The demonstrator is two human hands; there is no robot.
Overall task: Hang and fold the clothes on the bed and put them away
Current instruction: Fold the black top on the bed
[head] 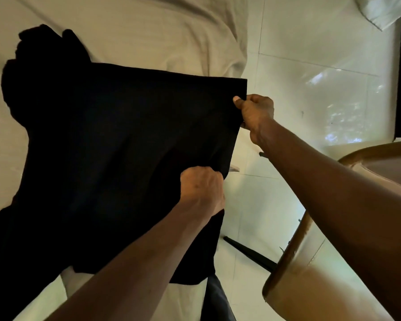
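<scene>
both hands, left hand (200, 188) and right hand (255, 112), pinch one plain black garment (116, 147), spread taut.

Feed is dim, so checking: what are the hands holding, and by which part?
Both hold the black garment by one straight edge: the right hand pinches its far corner, the left hand grips the same edge nearer the person.

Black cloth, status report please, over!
Gripping its edge: left hand, right hand. The black cloth held stretched above bed. Brown chair close on right.
</scene>
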